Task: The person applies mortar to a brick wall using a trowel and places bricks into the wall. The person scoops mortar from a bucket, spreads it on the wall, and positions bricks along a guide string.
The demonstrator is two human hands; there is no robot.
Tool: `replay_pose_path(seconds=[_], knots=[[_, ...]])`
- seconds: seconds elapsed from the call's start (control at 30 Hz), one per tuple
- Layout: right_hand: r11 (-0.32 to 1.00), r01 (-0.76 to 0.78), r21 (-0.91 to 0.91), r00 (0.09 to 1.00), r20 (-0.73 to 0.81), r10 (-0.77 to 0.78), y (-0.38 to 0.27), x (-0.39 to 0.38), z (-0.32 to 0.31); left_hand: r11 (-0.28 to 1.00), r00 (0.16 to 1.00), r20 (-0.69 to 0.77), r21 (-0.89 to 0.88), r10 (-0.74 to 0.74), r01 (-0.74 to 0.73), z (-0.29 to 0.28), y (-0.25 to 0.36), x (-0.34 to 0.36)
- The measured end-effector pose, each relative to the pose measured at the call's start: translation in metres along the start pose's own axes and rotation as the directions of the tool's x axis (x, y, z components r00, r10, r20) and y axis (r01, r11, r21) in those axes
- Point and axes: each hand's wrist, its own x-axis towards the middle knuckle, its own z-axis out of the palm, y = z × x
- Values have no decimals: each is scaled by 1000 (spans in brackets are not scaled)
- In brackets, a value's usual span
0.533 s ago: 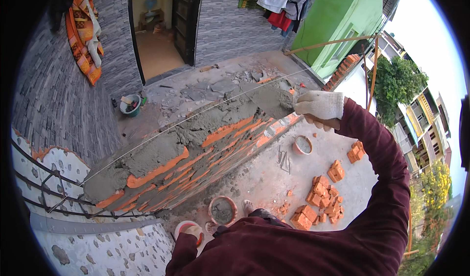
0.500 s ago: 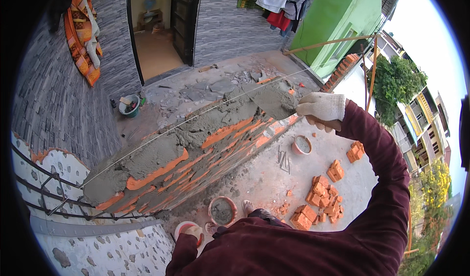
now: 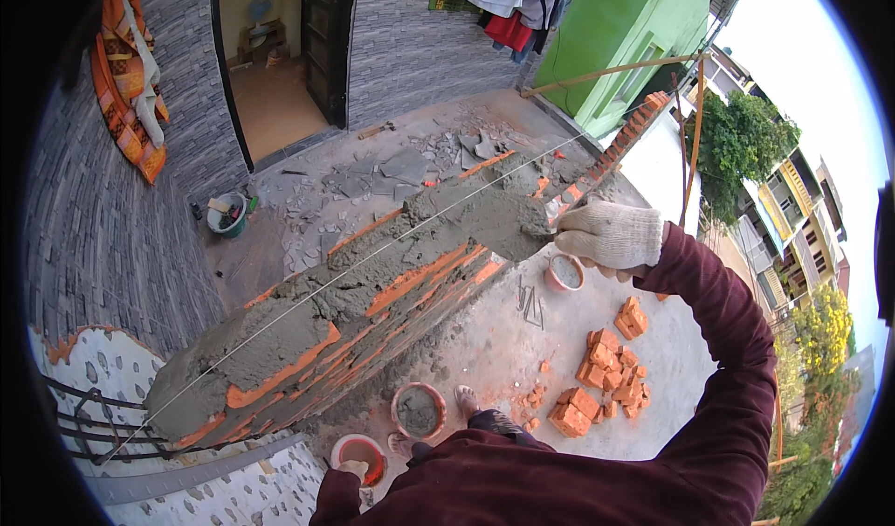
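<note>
In my gloved right hand (image 3: 611,235) is a trowel (image 3: 524,228), its mortar-smeared blade against the top of a low brick wall (image 3: 354,307). My fingers are closed round its handle, which they hide. Wet grey mortar (image 3: 447,218) lies thick and uneven along the wall's top, with orange brick edges showing. A taut white string (image 3: 340,271) runs lengthwise above it. Low at my left side, my left hand (image 3: 352,471) grips the rim of a red bowl with a pale rim (image 3: 379,453); its fingers are partly hidden.
Near my feet stands a bucket of mortar (image 3: 419,410); another bucket (image 3: 564,272) is farther right. Stacked and broken bricks (image 3: 611,367) lie on the right-hand floor. Steel bars (image 3: 89,423) jut from the wall's left end. Broken tile (image 3: 406,167) litters the floor beyond.
My right hand and the trowel have shifted slightly down and left along the wall top. The bowl at my left hand shows more of its inside. The whole view has shifted slightly.
</note>
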Motion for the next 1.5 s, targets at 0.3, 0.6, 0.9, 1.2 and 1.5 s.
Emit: replay_pose_path(seconds=[0.3, 0.6, 0.9, 1.2, 1.5], knots=[[802, -568, 184, 822, 79, 564, 25, 12, -35, 921, 980, -200, -386, -21, -60, -19, 56, 16], [626, -621, 473, 739, 85, 669, 59, 1, -45, 956, 992, -99, -272, 84, -108, -33, 101, 10], [812, -221, 541, 906, -195, 377, 46, -18, 2, 989, 998, 46, -138, -47, 53, -17, 73, 19], [977, -117, 179, 911, -372, 177, 82, -13, 87, 916, 979, -197, -401, -56, -28, -32, 61, 12], [978, -72, 196, 814, -555, 172, 237, 3, 127, 945, 953, -275, -324, -126, 31, -36, 83, -9]])
